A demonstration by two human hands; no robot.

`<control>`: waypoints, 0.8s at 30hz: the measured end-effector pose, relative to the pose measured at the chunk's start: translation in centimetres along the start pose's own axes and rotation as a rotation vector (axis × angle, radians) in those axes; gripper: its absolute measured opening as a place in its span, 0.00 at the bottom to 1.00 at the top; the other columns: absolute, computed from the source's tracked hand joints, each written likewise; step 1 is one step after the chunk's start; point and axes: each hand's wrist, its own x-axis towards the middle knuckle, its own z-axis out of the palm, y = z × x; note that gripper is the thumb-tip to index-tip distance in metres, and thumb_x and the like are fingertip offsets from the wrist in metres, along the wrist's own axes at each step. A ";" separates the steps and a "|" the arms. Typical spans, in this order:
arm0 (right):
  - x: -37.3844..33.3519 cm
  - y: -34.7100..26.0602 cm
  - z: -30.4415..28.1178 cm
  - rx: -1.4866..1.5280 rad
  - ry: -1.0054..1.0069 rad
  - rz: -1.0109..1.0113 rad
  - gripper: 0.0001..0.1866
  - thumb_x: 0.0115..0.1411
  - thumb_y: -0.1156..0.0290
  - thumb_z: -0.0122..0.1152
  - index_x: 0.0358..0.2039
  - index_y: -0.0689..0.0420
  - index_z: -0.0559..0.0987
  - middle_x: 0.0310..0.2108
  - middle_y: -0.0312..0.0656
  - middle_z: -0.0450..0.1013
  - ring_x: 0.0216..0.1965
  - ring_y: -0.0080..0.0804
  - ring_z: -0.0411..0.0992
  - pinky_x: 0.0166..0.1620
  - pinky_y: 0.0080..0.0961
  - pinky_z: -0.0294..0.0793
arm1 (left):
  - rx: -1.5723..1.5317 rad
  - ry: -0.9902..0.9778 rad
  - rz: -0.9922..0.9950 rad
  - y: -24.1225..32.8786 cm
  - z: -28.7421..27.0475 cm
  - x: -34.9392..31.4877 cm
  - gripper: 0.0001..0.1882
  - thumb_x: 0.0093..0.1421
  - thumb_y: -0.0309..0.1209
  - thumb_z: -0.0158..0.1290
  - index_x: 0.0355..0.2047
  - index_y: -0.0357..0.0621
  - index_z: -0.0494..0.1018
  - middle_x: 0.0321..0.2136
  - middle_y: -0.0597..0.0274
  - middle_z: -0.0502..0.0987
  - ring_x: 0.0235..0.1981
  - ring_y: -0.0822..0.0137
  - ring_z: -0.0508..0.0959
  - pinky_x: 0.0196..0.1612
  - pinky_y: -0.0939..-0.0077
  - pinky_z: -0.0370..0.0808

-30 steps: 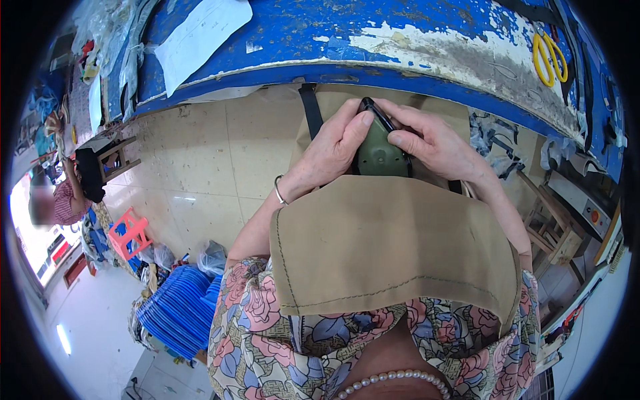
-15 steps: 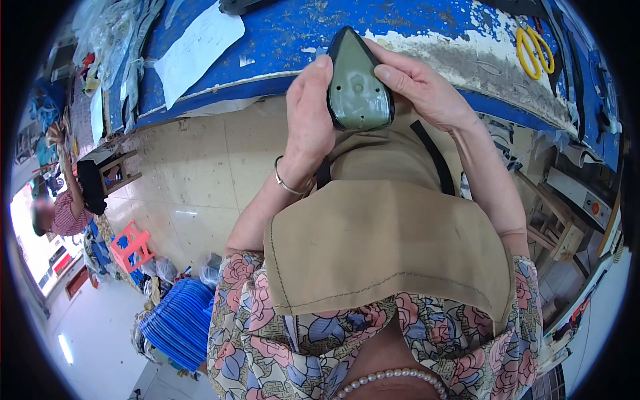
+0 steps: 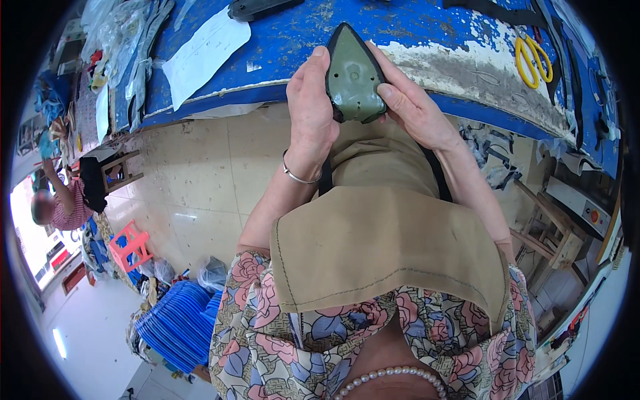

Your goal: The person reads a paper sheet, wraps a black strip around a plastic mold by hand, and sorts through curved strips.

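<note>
Both of my hands hold a pointed, teardrop-shaped piece (image 3: 353,73) at the near edge of the blue worktable. Its face is glossy green with small holes, and a black border runs round it; its exact kind I cannot tell. The tip points away from me. My left hand (image 3: 310,107) grips its left side, thumb along the edge and fingers partly hidden. On the right, my right hand (image 3: 417,103) presses its thumb near the lower right edge, with fingers behind the piece. The wide, near end bends at its black rim. A tan apron (image 3: 387,247) lies below.
On the blue worktable (image 3: 287,47) lie a white paper sheet (image 3: 207,57), yellow-handled scissors (image 3: 533,61), a black molded piece (image 3: 263,7) and black straps (image 3: 497,10). A pink stool (image 3: 130,243) and stacked blue pieces (image 3: 177,323) stand left. Another person (image 3: 67,200) sits far left.
The green piece has tilted and shifted slightly up, its near black rim now looking bent. My right thumb has slid down along its edge. The person at far left has moved an arm.
</note>
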 end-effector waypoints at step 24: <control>-1.9 0.5 3.8 -0.112 0.473 -0.145 0.27 0.53 0.77 0.65 0.52 0.64 0.67 0.37 0.37 0.68 0.39 0.22 0.67 0.45 0.21 0.67 | -0.319 -0.127 -0.096 -3.1 -1.2 1.0 0.28 0.67 0.51 0.34 0.49 0.39 0.66 0.41 0.55 0.76 0.41 0.62 0.77 0.46 0.63 0.76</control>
